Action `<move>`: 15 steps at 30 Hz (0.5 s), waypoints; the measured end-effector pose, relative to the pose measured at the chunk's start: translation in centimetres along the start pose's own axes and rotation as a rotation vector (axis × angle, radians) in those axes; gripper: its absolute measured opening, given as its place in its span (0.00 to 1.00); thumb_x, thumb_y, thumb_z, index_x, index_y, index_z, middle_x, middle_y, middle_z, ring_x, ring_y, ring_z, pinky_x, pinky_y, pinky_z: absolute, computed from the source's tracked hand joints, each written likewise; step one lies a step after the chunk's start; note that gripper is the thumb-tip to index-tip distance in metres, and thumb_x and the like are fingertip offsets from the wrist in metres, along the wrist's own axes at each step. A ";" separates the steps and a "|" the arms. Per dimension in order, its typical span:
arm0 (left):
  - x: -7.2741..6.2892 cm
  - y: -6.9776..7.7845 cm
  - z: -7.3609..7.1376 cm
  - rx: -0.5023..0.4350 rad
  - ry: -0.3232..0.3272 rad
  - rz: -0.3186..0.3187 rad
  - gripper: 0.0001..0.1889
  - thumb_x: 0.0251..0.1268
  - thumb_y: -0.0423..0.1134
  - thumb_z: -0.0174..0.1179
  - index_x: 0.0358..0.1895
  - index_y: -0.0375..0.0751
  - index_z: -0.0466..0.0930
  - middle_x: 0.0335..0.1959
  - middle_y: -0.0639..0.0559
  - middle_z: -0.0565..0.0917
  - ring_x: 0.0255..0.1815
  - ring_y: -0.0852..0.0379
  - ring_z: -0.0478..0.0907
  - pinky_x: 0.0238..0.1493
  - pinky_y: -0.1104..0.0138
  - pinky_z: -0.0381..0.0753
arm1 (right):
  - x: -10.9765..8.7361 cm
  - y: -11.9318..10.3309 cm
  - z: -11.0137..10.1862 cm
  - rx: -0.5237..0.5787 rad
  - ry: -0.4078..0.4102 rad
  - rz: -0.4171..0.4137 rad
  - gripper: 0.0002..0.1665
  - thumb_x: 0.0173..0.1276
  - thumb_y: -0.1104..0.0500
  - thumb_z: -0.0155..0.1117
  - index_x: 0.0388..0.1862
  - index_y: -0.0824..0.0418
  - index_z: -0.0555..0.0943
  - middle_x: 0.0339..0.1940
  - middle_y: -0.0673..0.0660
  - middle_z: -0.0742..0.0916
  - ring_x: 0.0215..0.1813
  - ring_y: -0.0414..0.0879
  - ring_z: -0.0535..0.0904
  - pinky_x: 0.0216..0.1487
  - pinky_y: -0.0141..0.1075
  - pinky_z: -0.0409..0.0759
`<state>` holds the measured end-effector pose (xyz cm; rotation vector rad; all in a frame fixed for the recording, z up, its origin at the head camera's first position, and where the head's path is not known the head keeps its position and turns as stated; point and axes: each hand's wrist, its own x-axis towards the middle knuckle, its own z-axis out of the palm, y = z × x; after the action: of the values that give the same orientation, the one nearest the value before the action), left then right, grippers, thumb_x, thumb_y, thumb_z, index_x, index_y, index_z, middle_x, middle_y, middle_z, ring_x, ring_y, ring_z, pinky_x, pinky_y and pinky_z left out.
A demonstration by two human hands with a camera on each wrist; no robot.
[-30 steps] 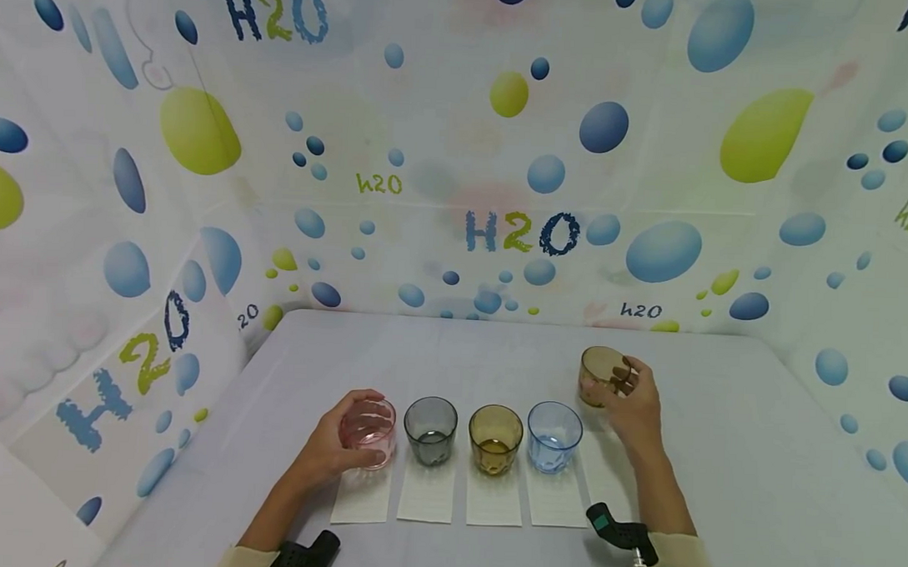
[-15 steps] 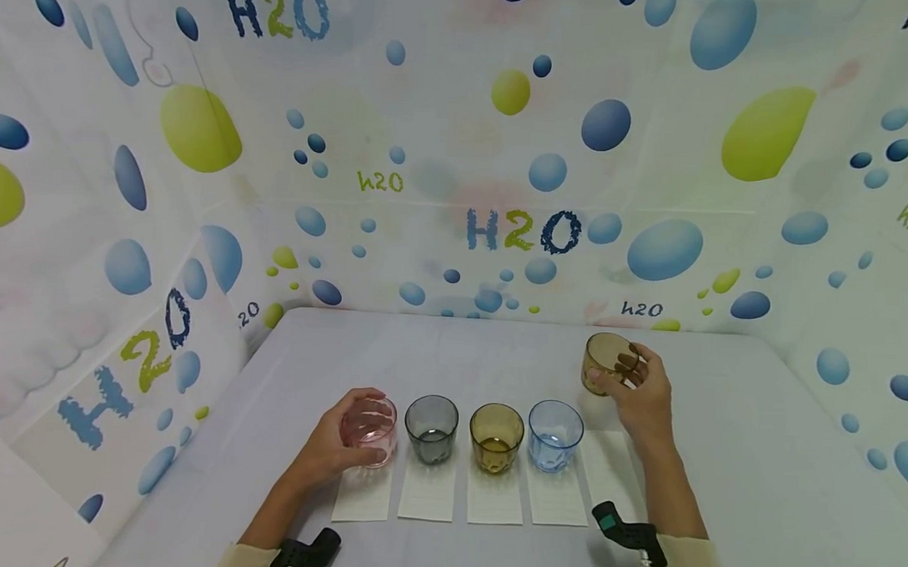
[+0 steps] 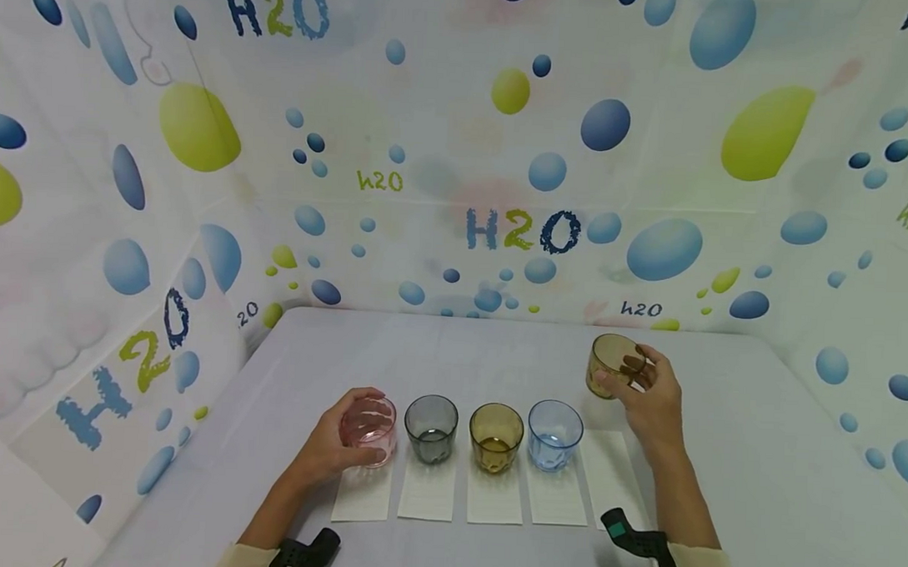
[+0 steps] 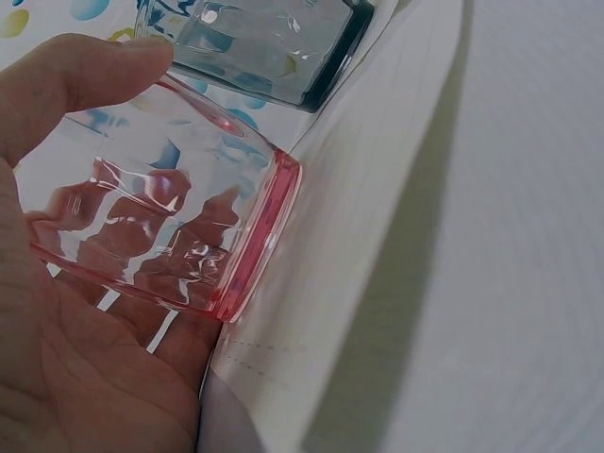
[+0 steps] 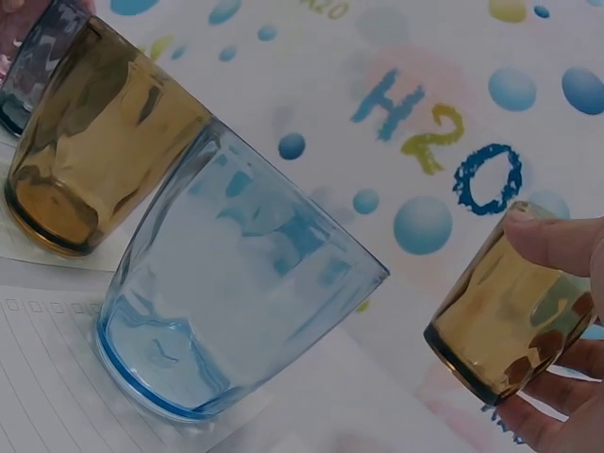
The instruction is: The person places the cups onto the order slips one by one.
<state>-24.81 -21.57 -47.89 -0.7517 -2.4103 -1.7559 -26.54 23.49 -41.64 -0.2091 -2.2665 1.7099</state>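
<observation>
My left hand (image 3: 336,438) holds a clear pink glass (image 3: 369,432) at the left end of a row, thumb on the near side and fingers behind it. In the left wrist view, the fingers show through the pink wall. To its right stand a grey glass (image 3: 430,430), an amber glass (image 3: 496,439) and a blue glass (image 3: 555,436), upright and apart from my hands. Farther back at the right, my right hand (image 3: 651,399) grips another amber glass (image 5: 505,307) between thumb and fingers. That glass appears raised off the table, its base clear of the row.
Pale paper strips (image 3: 426,495) lie side by side under the row on the white tablecloth (image 3: 332,346). One more strip (image 3: 616,473) lies right of the blue glass, below my right forearm. Behind rises a backdrop (image 3: 430,107) printed with coloured drops.
My right hand has carried its amber glass up and away, then a little to the right. The paper strip below it shows more. My left hand and the row of glasses have stayed put.
</observation>
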 end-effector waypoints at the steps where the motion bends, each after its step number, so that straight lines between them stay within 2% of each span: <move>1: 0.0 0.0 0.0 0.000 0.000 0.000 0.41 0.49 0.31 0.74 0.69 0.32 0.65 0.58 0.39 0.81 0.59 0.37 0.80 0.56 0.67 0.82 | -0.1 -0.1 -0.1 -0.006 0.002 -0.004 0.54 0.64 0.46 0.75 0.80 0.59 0.56 0.70 0.62 0.75 0.72 0.55 0.70 0.66 0.36 0.74; 6: 0.0 0.1 0.0 0.002 0.000 -0.006 0.41 0.49 0.32 0.74 0.69 0.33 0.65 0.58 0.39 0.81 0.59 0.38 0.80 0.56 0.68 0.81 | -0.3 -0.5 -0.4 -0.005 0.012 -0.016 0.53 0.64 0.46 0.74 0.80 0.58 0.57 0.69 0.61 0.75 0.71 0.55 0.71 0.56 0.23 0.73; 15: -0.1 0.0 0.0 0.014 0.003 0.006 0.41 0.49 0.32 0.74 0.69 0.33 0.65 0.58 0.39 0.81 0.58 0.38 0.80 0.56 0.67 0.82 | -0.9 -1.1 -1.2 0.017 -0.008 -0.049 0.52 0.65 0.47 0.75 0.80 0.57 0.58 0.67 0.60 0.77 0.69 0.54 0.72 0.53 0.18 0.72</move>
<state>-24.74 -21.57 -47.89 -0.7533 -2.4127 -1.7354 -25.28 24.01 -40.41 -0.1414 -2.2428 1.7080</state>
